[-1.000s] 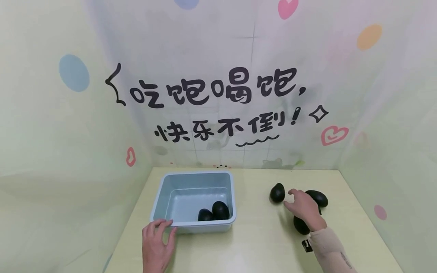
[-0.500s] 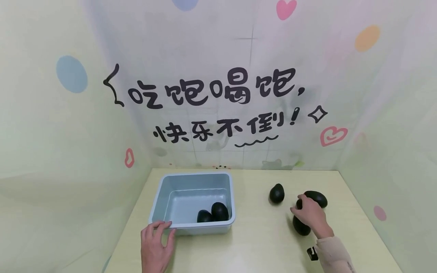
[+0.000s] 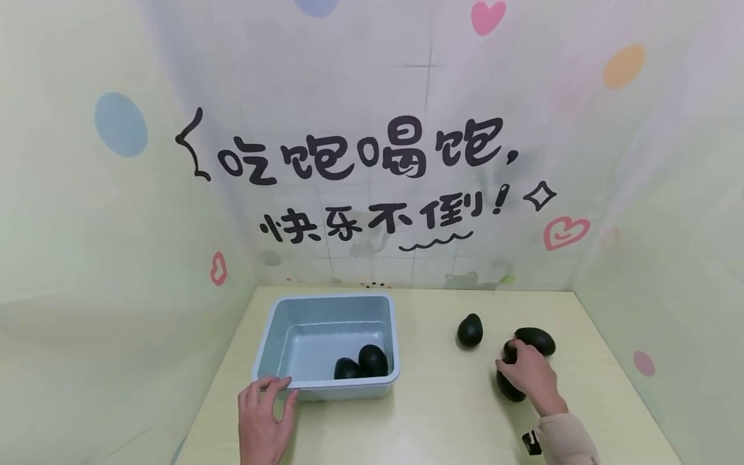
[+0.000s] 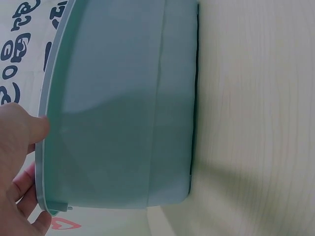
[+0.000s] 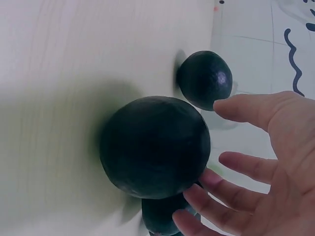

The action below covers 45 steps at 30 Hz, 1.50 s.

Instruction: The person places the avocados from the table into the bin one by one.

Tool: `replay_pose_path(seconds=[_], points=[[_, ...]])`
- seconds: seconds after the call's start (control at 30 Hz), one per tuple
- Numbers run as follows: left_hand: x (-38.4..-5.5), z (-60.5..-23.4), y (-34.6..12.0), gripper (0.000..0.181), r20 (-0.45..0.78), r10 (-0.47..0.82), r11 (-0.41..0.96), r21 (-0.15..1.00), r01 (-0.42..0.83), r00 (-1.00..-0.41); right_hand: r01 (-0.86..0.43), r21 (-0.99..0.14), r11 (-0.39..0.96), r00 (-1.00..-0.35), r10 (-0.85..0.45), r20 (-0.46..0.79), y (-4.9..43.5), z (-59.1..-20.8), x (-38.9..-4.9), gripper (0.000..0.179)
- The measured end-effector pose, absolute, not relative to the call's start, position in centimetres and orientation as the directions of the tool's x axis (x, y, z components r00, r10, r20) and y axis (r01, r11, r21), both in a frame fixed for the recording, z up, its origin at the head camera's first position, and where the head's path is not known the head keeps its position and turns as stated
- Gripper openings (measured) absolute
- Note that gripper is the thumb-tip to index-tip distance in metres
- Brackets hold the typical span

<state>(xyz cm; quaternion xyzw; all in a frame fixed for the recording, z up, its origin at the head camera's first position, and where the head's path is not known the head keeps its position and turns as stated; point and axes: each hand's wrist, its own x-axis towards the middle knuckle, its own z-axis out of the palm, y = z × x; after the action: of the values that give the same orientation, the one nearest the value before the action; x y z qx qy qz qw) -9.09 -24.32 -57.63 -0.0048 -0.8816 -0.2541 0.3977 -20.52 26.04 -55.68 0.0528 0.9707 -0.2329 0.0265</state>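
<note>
My left hand (image 3: 264, 416) holds the near left corner of a light blue plastic bin (image 3: 325, 391), thumb against the outer wall and fingers over the rim. The left wrist view shows the thumb on the bin's rim (image 4: 42, 98). Two dark avocados (image 3: 374, 360) lie in the bin's near right part. My right hand (image 3: 531, 374) hovers over a cluster of dark avocados (image 3: 536, 340) at the table's right, partly covering them. In the right wrist view its fingers are spread, fingertips right at the closest avocado (image 5: 155, 147), with another avocado (image 5: 165, 214) partly hidden behind.
A separate avocado (image 3: 469, 330) stands on the table (image 3: 430, 413) between the bin and the cluster. Printed cloth walls (image 3: 372, 77) enclose the table at the back and sides. A small black device (image 3: 531, 443) sits at my right wrist.
My right hand has shifted back from beside the lone avocado, down and slightly right over the cluster. The left hand stays on the bin.
</note>
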Motion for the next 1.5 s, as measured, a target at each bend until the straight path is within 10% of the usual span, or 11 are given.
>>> replay_pose_path(seconds=[1.5], points=[[-8.9,-57.4,-24.2,0.028,0.680,-0.203,0.876,0.448,0.180,-0.704,0.107,-0.485,0.868,-0.993,0.067,-0.099,25.8,-55.5,-20.1,0.080]])
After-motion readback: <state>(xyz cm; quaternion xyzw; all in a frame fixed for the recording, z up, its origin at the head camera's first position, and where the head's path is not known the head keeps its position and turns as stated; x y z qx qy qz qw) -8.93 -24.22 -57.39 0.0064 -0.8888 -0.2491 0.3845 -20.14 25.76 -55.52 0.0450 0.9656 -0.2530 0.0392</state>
